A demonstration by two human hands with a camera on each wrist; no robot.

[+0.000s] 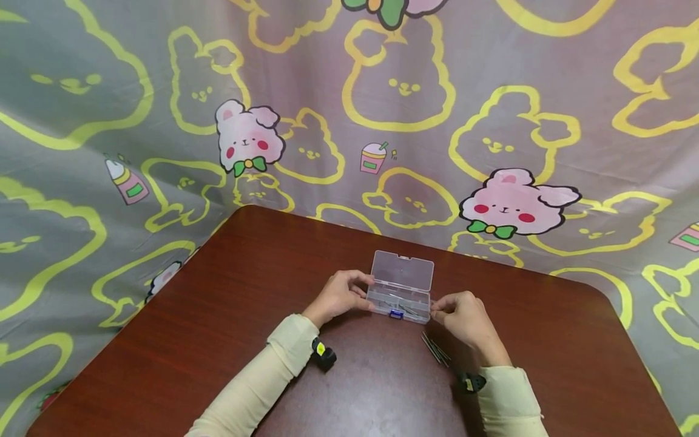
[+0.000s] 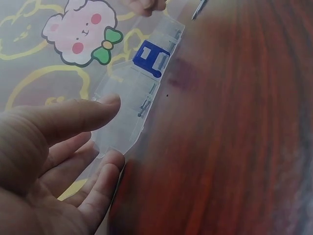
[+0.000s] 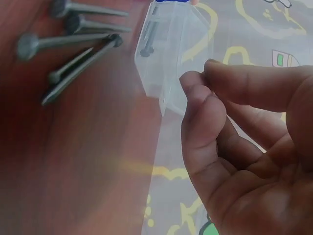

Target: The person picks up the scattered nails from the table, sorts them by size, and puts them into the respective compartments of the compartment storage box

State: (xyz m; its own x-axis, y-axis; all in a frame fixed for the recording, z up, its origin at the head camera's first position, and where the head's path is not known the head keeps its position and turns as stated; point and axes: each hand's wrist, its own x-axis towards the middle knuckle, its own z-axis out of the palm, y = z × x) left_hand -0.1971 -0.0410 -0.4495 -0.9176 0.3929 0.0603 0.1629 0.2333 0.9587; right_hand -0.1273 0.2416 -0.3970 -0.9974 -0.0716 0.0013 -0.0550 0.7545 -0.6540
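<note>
A clear plastic box point(image 1: 382, 308) with a blue latch point(image 2: 146, 58) stands on the table, its lid point(image 1: 403, 271) raised at the back. Metal nails point(image 3: 150, 40) lie inside, seen through the wall. My left hand point(image 1: 338, 294) holds the box's left end, thumb at the front and fingers around the side. At the right end, my right hand point(image 1: 464, 318) has thumb and fingertips pinched together. A small dark bit shows between those fingertips, too hidden to identify. Several loose nails point(image 1: 435, 350) lie on the table, in front of the box and left of the right wrist.
The brown wooden table point(image 1: 246, 261) has rounded corners. A grey curtain point(image 1: 317, 73) printed with cartoon animals hangs close along its back and left edges. Each wrist carries a small black camera, like the one on the left wrist point(image 1: 324, 354).
</note>
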